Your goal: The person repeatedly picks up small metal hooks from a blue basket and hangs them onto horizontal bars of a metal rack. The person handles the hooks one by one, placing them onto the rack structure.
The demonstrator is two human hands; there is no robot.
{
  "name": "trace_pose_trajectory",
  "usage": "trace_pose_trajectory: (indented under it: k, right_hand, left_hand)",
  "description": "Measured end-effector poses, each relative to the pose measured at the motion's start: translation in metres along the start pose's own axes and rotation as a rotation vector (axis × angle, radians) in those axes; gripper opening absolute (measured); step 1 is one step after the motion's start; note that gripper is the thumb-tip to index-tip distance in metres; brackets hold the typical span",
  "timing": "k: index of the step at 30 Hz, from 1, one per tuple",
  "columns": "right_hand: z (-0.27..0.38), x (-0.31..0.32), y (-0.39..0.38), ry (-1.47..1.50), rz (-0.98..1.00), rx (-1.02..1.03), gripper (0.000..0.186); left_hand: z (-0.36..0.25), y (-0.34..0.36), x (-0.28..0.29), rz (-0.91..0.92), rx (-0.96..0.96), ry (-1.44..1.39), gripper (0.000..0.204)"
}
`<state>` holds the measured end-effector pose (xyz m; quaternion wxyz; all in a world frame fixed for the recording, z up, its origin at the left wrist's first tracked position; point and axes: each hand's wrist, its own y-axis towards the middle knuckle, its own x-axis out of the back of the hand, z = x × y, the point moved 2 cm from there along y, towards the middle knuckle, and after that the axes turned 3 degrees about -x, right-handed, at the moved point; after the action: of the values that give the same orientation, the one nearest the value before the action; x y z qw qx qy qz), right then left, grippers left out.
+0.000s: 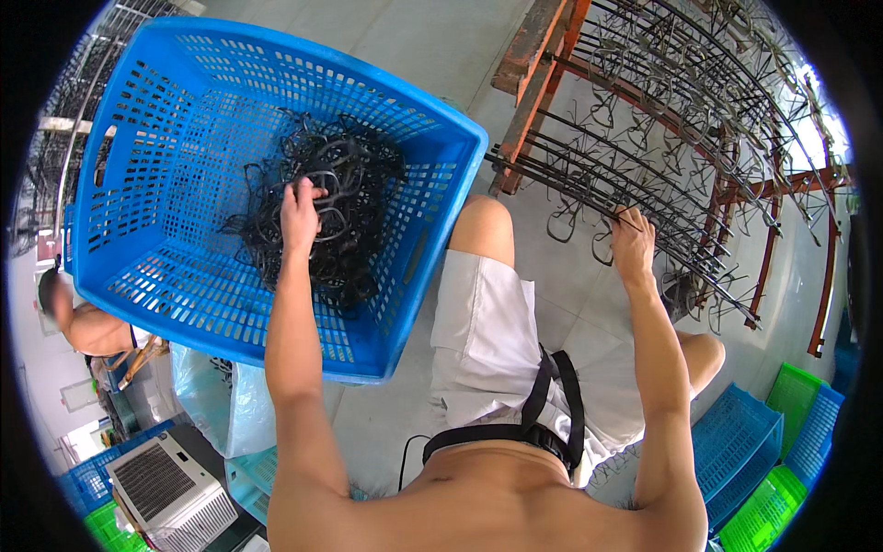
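Note:
My left hand (301,219) reaches into a large blue plastic basket (418,101), with its fingers closed on a dark eyeglass frame (331,221) at the top of the heap. Beneath and around it lies a tangled pile of black eyeglass frames (354,258). On the right, my right hand (633,241) is closed at a dark rod (570,189) of a rack; its fingers hide what they pinch. Close to those fingers, an eyeglass frame (602,247) hangs from the rack, and another hanging frame (562,224) is left of it.
The rust-red rack (529,120) carries several rows of rods and hanging frames. Blue and green baskets (736,442) stand at lower right. A clear plastic bag (221,405) and a grey-white boxy appliance (170,488) are at lower left. Another person (97,329) is at far left.

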<state>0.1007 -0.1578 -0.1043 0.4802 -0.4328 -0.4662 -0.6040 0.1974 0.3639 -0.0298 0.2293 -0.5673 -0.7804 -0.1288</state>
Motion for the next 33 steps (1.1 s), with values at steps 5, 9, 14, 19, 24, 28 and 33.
trace_pose_trajectory:
  k: [5,9,14,19,24,28,33]
  right_hand:
    - [0.015,0.026,-0.025,0.182,-0.110,-0.046,0.047]
    - [0.035,0.045,-0.073,0.075,-0.144,-0.118,0.050]
    - [0.121,0.059,-0.082,0.445,0.080,0.004,0.034]
    - [0.225,0.074,-0.052,1.188,0.494,0.072,0.031]
    - [0.298,0.095,-0.015,1.660,0.798,-0.171,0.046]
    - [0.273,0.106,-0.015,1.906,0.371,-0.071,0.033]
    - [0.168,0.128,-0.044,1.830,-0.061,-0.146,0.024]
  left_hand:
    - [-0.016,0.004,0.039,-0.157,0.005,-0.155,0.034]
    - [-0.055,-0.003,0.056,-0.307,-0.116,-0.124,0.031]
    - [0.004,-0.023,0.008,-0.105,0.235,-0.271,0.038]
    - [-0.045,-0.056,0.000,-0.275,0.145,-0.362,0.031]
    - [-0.081,-0.106,-0.012,-0.310,-0.213,-0.180,0.043]
    - [-0.143,-0.172,-0.050,-0.056,-0.423,0.185,0.032]
    - [-0.162,-0.226,-0.089,0.340,-0.657,0.398,0.043]
